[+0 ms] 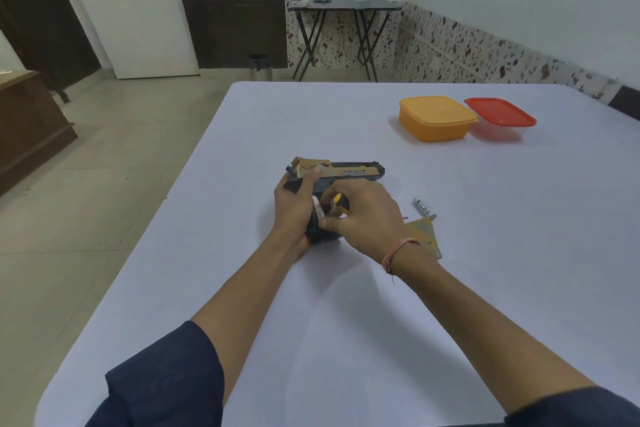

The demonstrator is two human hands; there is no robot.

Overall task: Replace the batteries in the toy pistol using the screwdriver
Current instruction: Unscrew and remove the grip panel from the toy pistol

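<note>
Two hands were recorded on the toy pistol (pixel 341 173), laid sideways on the table (pixel 311 121). Its grip was clasped by the left hand (pixel 294 204); the screwdriver (pixel 341 203) was held in the curled right hand (pixel 367 215), whose thumb apparently touched a battery (pixel 318 206). A spare battery (pixel 424 207) was noted at 4 o'clock of the pistol.

Table (pixel 346 305): plain white top.
Far right: orange box (pixel 437 118) touching red-lidded box (pixel 500 115).
Middle: toy pistol (pixel 346 173).
Right of pistol: battery (pixel 424 207), gold cover panel (pixel 426 236) just beside it.
</note>
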